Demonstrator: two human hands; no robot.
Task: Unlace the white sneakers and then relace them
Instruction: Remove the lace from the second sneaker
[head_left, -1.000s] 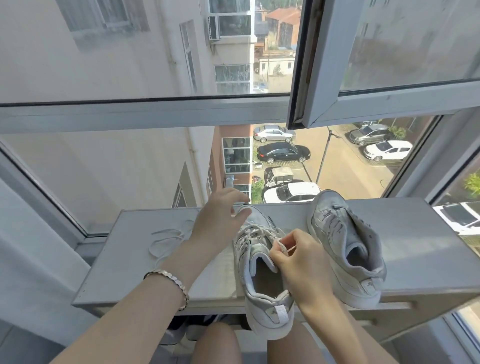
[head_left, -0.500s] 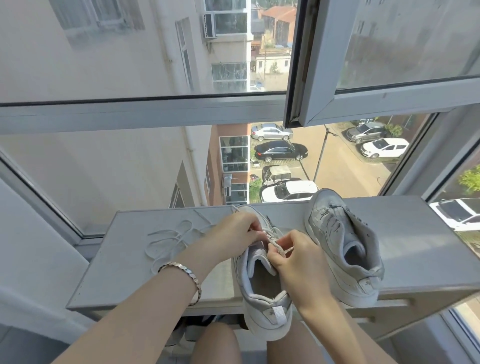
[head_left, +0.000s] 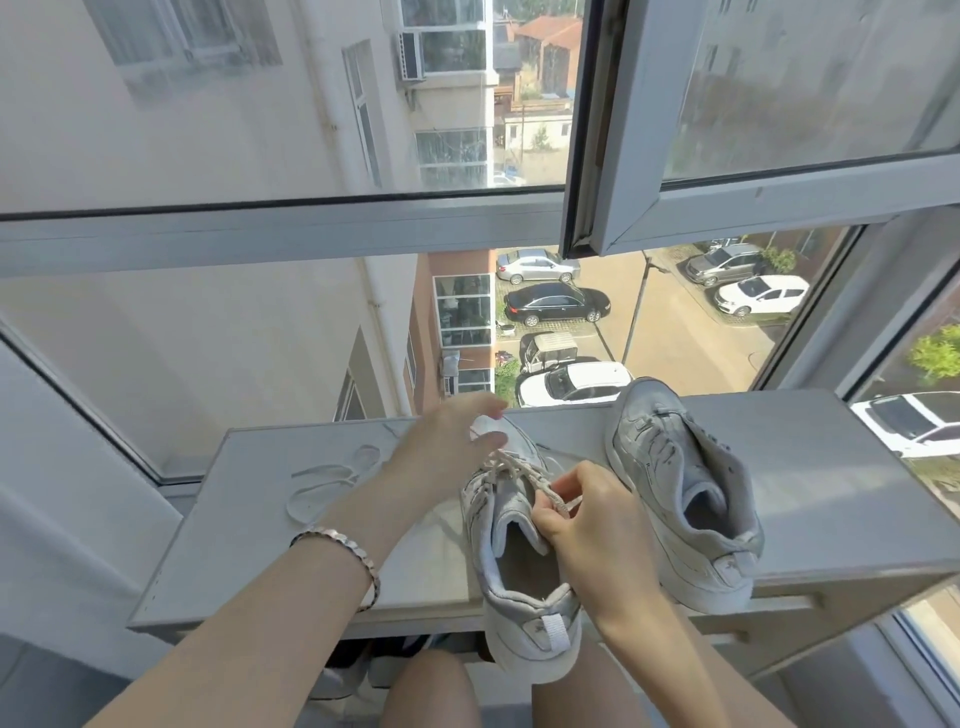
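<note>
The nearer white leather sneaker (head_left: 519, 577) lay toe-far on the pale grey desk (head_left: 249, 545), its heel overhanging the near edge, and the right hand (head_left: 597, 535) pinched a white woven lace end (head_left: 560, 502) between curled fingers just right of the tongue. The left hand (head_left: 447, 452) hovered over the toe with fingers stretched far and thumb beneath, too blurred to tell whether it gripped anything. A second white sneaker (head_left: 675, 499) stood to the right, and a loose white shoelace (head_left: 322, 480) lay coiled at the left.
</note>
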